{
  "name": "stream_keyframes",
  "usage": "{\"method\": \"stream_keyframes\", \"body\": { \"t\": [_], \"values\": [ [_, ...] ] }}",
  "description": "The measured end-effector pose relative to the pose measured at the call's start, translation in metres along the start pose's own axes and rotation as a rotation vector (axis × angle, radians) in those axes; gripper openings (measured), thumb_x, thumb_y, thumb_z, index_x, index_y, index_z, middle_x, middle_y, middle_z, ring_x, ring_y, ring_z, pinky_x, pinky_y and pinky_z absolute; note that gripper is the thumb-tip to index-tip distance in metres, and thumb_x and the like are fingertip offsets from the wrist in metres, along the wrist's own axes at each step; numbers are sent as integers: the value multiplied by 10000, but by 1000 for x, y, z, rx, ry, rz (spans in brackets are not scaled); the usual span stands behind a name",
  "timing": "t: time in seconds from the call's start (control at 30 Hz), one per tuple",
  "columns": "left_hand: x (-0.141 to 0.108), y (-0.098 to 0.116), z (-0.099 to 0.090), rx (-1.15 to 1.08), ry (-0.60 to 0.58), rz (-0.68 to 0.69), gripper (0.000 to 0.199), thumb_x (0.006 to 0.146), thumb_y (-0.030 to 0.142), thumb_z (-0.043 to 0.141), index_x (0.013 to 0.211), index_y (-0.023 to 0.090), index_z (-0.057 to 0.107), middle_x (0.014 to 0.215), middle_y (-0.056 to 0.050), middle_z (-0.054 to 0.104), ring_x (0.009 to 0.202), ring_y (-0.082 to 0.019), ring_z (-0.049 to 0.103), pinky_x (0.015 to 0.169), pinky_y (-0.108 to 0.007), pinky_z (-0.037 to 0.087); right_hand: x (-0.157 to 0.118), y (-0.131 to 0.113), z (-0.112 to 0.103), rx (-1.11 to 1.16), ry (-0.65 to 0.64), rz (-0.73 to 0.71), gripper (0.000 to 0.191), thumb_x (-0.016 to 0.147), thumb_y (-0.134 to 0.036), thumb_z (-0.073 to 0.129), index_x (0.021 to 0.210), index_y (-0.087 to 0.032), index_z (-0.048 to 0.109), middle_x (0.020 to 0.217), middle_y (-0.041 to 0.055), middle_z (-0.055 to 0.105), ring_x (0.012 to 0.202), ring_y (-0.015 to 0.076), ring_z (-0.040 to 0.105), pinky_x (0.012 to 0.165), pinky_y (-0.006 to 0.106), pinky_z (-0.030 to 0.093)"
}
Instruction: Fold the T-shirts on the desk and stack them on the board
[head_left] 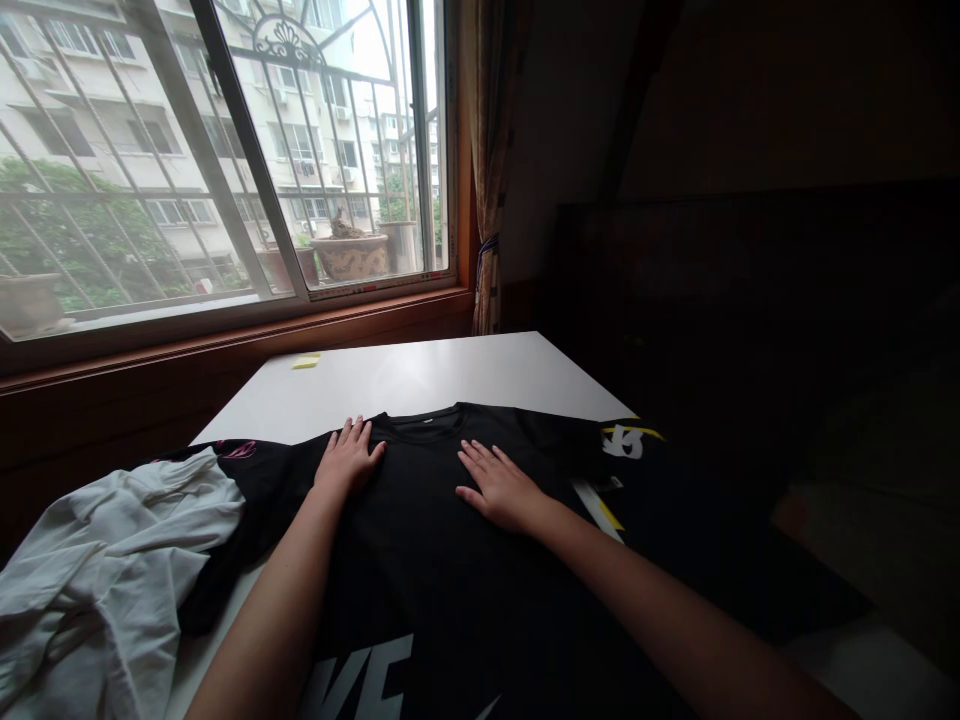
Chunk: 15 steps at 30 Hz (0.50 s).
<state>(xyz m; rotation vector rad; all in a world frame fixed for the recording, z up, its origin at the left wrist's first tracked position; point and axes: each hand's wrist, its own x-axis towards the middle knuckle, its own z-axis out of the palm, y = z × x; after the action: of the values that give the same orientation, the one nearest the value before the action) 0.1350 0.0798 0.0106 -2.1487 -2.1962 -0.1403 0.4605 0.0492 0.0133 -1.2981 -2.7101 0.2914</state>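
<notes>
A black T-shirt (420, 530) lies spread out on a white table (450, 370), its collar toward the far edge and large pale lettering near the bottom of the view. My left hand (349, 460) rests flat on the shirt's left shoulder, fingers extended and pointing away. On the upper right chest lies my right hand (496, 484), palm down, fingers apart and angled toward the collar. Neither hand grips the fabric. The shirt's lower part runs out of view.
Crumpled white cloth (112, 580) lies at the left, beside dark fabric with a pink mark (237, 449). A yellow note (306, 361) sits near the table's far left corner. Dark fabric with white print (622, 441) is at the right. Behind are a barred window and curtain (489, 200).
</notes>
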Motion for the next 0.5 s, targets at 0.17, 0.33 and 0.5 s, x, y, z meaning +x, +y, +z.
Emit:
{"method": "stream_keyframes", "body": {
  "t": [0.17, 0.33, 0.5],
  "values": [
    [-9, 7, -10, 37, 153, 58, 558, 1015, 382, 297, 1446, 110, 523, 1592, -123, 404, 1522, -271, 249, 1249, -422, 191, -3, 1, -4, 0, 20, 4, 795, 1001, -681, 211, 1606, -167, 263, 1677, 70, 179, 1555, 241, 128, 1267, 438, 79],
    [-34, 24, -20, 43, 204, 148, 529, 1011, 357, 303, 1415, 137, 566, 1536, -94, 490, 1505, -253, 294, 1259, -403, 206, 0, 2, 0, 2, 38, -6, 826, 994, -699, 185, 1601, -146, 271, 1676, 71, 177, 1555, 229, 133, 1268, 431, 79],
    [-82, 37, -8, 63, 128, 193, 642, 1009, 519, 335, 1515, 142, 448, 1646, -78, 283, 1541, -273, 190, 1240, -462, 234, 6, 5, 1, -2, 32, 17, 806, 994, -690, 198, 1610, -172, 247, 1680, 59, 162, 1557, 226, 118, 1264, 447, 86]
  ]
}}
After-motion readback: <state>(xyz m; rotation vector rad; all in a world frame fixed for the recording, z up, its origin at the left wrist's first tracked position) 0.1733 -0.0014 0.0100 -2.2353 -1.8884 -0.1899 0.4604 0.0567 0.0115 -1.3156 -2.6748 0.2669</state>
